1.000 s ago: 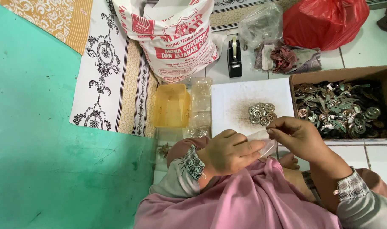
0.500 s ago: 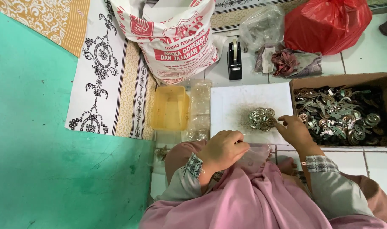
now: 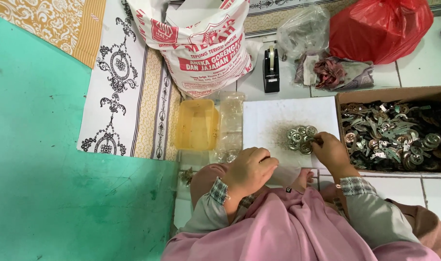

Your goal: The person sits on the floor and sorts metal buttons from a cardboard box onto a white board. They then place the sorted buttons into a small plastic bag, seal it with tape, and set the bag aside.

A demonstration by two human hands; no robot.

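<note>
Your right hand (image 3: 330,151) is pinching into the small pile of round metal discs (image 3: 300,137) on the white board (image 3: 278,116), just left of the cardboard box (image 3: 346,96); lift one disc cleanly. Your left hand (image 3: 249,169), nearer you, seems curled around a clear plastic bag (image 3: 284,175); keep its mouth open.

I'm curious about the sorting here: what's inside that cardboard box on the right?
The cardboard box holds a heap of small metal parts: round discs and flat strips, grey and brownish. Its bottom is hidden under the heap, and its right end runs out of view.
</note>
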